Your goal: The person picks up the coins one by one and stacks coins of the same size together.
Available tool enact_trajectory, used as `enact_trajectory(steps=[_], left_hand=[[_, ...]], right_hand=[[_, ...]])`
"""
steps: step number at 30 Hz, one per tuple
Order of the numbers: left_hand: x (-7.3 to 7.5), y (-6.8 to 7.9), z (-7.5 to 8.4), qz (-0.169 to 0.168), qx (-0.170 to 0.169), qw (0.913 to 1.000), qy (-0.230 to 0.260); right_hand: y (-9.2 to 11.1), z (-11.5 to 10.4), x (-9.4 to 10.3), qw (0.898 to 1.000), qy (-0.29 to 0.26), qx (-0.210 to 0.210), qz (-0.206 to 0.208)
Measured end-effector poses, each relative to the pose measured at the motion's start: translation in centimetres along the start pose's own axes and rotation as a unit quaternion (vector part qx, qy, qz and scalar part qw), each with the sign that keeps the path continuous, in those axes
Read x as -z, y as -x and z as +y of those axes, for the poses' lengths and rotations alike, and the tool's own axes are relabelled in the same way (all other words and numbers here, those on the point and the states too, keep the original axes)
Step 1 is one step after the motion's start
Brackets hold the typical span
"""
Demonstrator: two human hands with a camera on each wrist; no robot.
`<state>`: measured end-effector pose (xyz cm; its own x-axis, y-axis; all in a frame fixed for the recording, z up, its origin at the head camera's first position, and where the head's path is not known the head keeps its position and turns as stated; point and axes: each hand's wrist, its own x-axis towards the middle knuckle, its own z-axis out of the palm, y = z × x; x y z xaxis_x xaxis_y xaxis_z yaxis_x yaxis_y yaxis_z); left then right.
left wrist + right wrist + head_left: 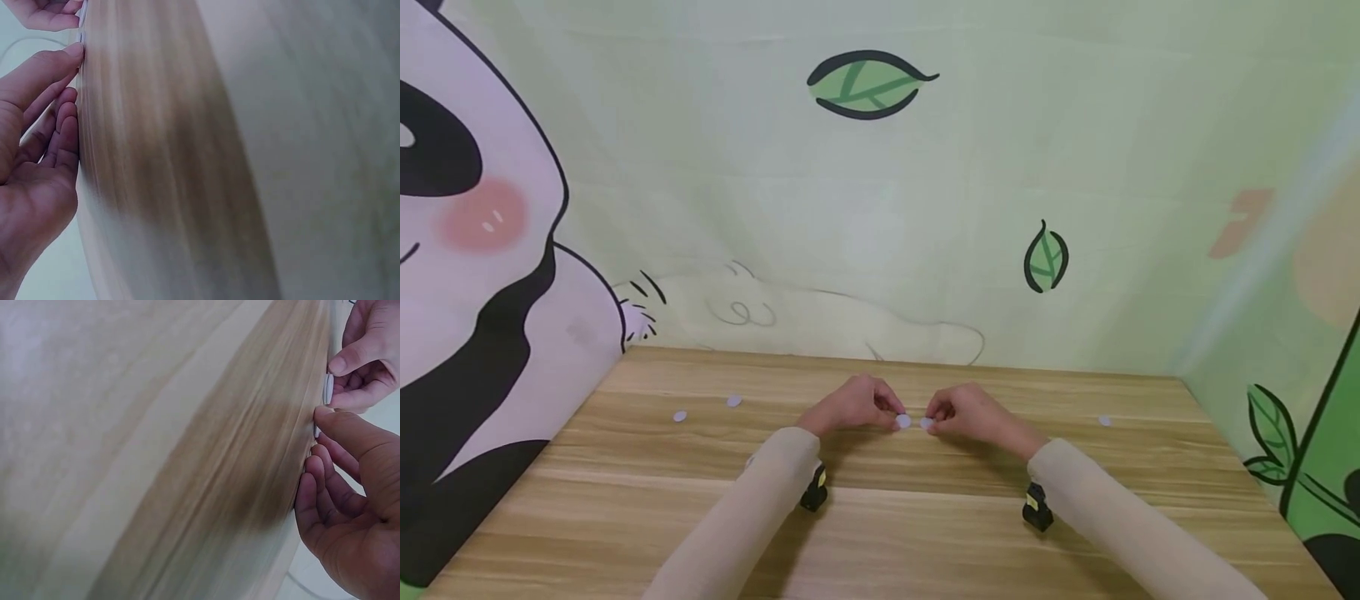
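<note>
Near the middle of the wooden table (925, 533), my left hand (859, 404) pinches a small flat white disc (904, 422) between thumb and fingers. Facing it, my right hand (976, 414) pinches a second white disc (927, 423). A narrow gap separates the two discs in the head view, both low over the tabletop. From the right wrist, the disc in the left hand (328, 389) appears edge-on as a thin pale strip. The right thumb partly covers its own disc there. In the left wrist view, my left hand (37, 131) has its other fingers loosely bent by the table surface.
Two more white discs, one nearer (680, 416) and one farther back (734, 402), lie at the left. Another disc (1105, 421) lies at the right. Behind the table hangs a pale green backdrop (700, 167) with leaves and a panda. Each wrist carries a small black camera (814, 489).
</note>
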<state>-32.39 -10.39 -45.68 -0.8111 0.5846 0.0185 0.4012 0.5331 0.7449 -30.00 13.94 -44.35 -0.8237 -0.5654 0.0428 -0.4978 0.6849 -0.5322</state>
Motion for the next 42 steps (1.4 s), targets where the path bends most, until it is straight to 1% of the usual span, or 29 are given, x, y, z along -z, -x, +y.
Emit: enact_trajectory(steps=[3, 7, 10, 15, 19, 21, 23, 25, 29, 33, 37, 42], left_hand=[[0.0, -0.1, -0.1, -0.005, 0.007, 1.0000, -0.005], [0.0, -0.2, -0.1, -0.010, 0.013, 0.9998, -0.006], [0.0, 0.0, -0.2, -0.011, 0.012, 0.9999, -0.004], [0.3, 0.7, 0.2, -0.010, -0.003, 0.9999, -0.012], [1.1, 1.8, 0.6, 0.004, -0.019, 0.9995, -0.024], [1.8, 2.4, 0.6, 0.015, -0.014, 0.9995, -0.025], [2.6, 2.9, 0.3, 0.024, -0.012, 0.9993, -0.027], [3.5, 3.7, 0.1, 0.033, 0.000, 0.9991, -0.027], [5.5, 5.4, -1.0, 0.058, 0.001, 0.9975, -0.039], [7.4, 7.4, -2.2, 0.082, 0.004, 0.9949, -0.058], [9.1, 9.2, -3.3, 0.100, 0.022, 0.9915, -0.080], [10.9, 11.2, -4.7, 0.121, 0.041, 0.9858, -0.109]], right_hand=[[0.0, 0.1, -0.1, 1.000, 0.003, 0.006, 0.004], [0.1, 0.3, -0.3, 1.000, 0.005, 0.023, 0.012], [0.2, 0.2, -0.4, 0.999, 0.004, 0.031, 0.016], [0.4, 0.1, -0.5, 0.999, 0.003, 0.029, 0.018], [0.5, 0.2, -0.5, 0.999, 0.007, 0.023, 0.021], [0.5, 0.2, -0.6, 0.999, 0.009, 0.023, 0.024], [0.6, 0.2, -0.5, 0.999, 0.010, 0.024, 0.027], [0.6, 0.2, -0.5, 0.999, 0.009, 0.027, 0.028], [0.6, 0.0, -0.5, 0.999, 0.001, 0.023, 0.029], [0.6, -0.1, -0.5, 0.999, 0.005, 0.018, 0.030], [0.5, 0.0, -0.5, 0.999, 0.016, 0.014, 0.030], [0.5, -0.2, -0.3, 0.999, 0.033, 0.020, 0.026]])
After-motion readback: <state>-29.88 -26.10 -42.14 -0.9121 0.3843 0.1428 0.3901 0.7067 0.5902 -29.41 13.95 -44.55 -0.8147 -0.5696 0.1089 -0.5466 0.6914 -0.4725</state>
